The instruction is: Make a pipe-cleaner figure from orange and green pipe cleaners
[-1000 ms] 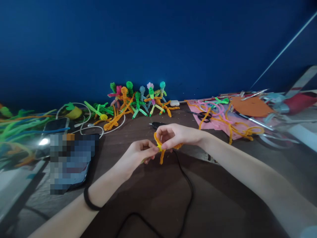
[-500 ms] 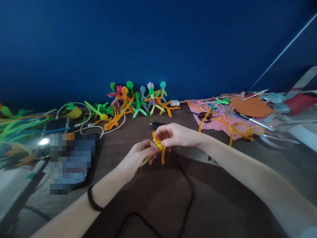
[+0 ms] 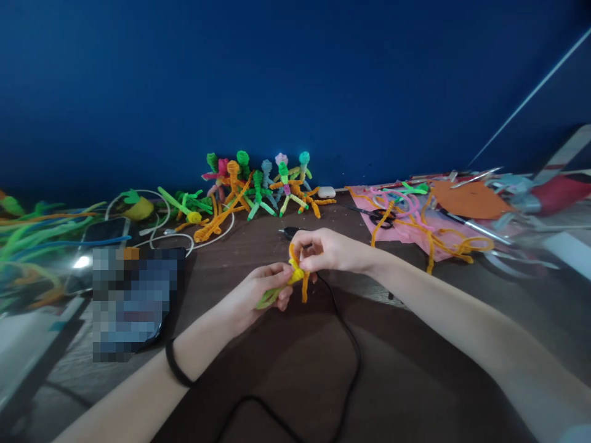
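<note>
Over the middle of the dark table, my left hand [image 3: 263,288] pinches a small pipe-cleaner figure [image 3: 298,275] with a bright yellow wound part. Light green strands [image 3: 272,298] of it run back under my left palm. My right hand [image 3: 318,251] is closed, thumb and fingers, on an orange pipe cleaner [image 3: 305,289] at the figure's upper side; one end of it hangs down and another part curves upward. Just behind my right fingers lies a black corded tool [image 3: 290,232] with a metal tip, partly hidden.
Several finished pipe-cleaner figures [image 3: 258,194] stand against the blue wall. Loose pipe cleaners [image 3: 41,237] and a phone [image 3: 104,237] lie left. To the right are black scissors [image 3: 382,217], pink sheet [image 3: 364,215] and orange paper [image 3: 468,198]. A black cord [image 3: 357,357] crosses the table in front.
The orange pipe cleaner's upper part now shows as a raised curve near my right fingers. My left hand has turned slightly, uncovering more of the light green strands.
</note>
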Tool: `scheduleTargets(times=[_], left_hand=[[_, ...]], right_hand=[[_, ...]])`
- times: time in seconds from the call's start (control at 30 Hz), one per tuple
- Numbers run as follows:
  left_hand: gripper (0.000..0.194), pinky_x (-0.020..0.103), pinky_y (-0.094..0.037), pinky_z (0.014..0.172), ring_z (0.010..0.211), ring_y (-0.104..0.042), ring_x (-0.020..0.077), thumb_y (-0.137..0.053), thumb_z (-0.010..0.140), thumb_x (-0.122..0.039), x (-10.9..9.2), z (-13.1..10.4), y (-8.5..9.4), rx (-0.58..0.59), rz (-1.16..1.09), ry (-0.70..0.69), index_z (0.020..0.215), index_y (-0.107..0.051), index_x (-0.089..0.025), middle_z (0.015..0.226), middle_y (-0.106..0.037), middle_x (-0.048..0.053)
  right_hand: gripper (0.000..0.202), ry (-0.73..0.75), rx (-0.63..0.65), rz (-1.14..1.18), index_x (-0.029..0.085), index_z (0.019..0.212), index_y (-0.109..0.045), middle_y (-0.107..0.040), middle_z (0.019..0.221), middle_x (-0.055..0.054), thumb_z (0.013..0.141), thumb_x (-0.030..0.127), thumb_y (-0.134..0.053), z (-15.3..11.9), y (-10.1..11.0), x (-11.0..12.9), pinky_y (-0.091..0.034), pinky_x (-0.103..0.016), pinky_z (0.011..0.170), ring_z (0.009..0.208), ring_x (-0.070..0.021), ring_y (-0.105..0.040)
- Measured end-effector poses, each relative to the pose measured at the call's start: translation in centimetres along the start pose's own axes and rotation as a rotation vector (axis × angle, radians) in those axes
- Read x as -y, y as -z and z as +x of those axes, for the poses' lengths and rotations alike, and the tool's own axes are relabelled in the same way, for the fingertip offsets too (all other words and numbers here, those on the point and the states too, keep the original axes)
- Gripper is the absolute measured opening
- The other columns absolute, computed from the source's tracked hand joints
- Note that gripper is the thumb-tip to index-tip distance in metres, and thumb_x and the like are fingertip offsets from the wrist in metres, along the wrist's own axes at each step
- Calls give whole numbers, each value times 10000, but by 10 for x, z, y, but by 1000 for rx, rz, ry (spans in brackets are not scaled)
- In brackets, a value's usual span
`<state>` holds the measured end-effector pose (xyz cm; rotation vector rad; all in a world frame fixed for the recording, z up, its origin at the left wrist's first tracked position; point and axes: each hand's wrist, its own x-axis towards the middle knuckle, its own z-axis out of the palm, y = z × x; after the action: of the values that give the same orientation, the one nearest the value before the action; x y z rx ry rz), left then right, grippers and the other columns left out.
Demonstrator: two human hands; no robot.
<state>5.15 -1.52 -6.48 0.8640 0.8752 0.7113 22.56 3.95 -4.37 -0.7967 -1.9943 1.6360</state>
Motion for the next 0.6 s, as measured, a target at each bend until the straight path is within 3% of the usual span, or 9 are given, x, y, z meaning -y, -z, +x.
scheduleTargets(times=[0.17, 0.4, 0.6], left_hand=[[150, 193, -364, 457, 423, -435, 62, -576, 760, -260, -2, -2, -3, 9, 49, 19, 692, -587, -127, 460, -489, -25], [216, 199, -406, 473, 441, -527, 97, -500, 784, -233, 1, 0, -4, 9, 42, 49, 615, -565, -114, 473, -570, 24], [205, 189, -423, 478, 483, -564, 103, -527, 771, -241, 5, 4, 0, 51, 3, 70, 631, -592, -107, 530, -606, 35]], right_hand=[[78, 46, 40, -121, 146, 751, -566, -507, 794, 9, 677, 135, -543, 0, 1, 0, -396, -195, 523, 580, -60, -467], [77, 162, 34, -385, 144, 797, -591, -495, 865, -9, 725, 141, -564, -4, 1, 9, -397, -232, 671, 710, -87, -474], [50, 171, 84, -416, 139, 787, -586, -491, 840, -12, 760, 119, -549, -4, 3, 12, -394, -227, 678, 734, -92, -478]])
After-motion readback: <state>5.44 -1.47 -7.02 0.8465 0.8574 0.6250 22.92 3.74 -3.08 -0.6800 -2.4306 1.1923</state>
